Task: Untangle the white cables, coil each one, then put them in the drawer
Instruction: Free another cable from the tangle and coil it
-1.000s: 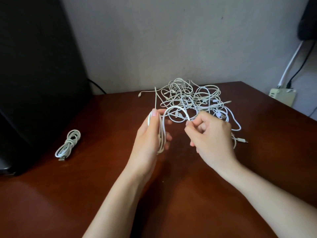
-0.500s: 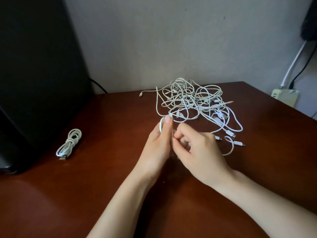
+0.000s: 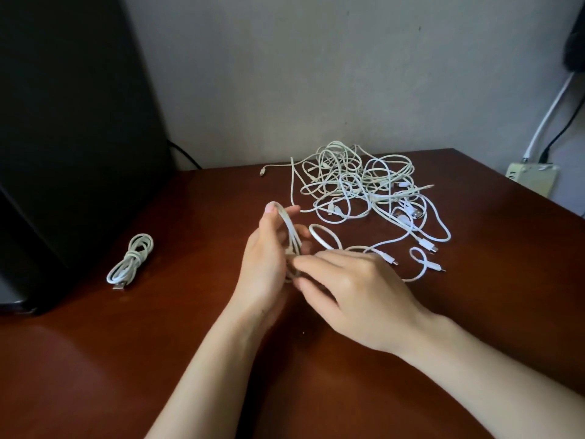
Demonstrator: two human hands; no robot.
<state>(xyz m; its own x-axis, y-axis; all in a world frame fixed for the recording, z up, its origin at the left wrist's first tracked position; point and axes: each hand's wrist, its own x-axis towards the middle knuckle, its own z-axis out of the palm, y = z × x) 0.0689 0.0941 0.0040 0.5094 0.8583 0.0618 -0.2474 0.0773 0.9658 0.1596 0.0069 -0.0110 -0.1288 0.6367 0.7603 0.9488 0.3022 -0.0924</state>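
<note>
Cable loops [image 3: 288, 228] sit in left hand [image 3: 264, 267], right hand [image 3: 357, 293] pinching them.

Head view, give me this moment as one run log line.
phase: coiling; left hand: holds looped cable; right hand: pinches same cable; finished coil: on table, left; tangle: far side, unsorted

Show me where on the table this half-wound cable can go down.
Bare wood lies between the coiled cable and the left hand, and across the near left of the table. Crowded: the tangle beyond the right hand.

left grip [image 3: 266, 264] curled round cable [image 3: 289, 230], right grip [image 3: 354, 296] pinching
</note>
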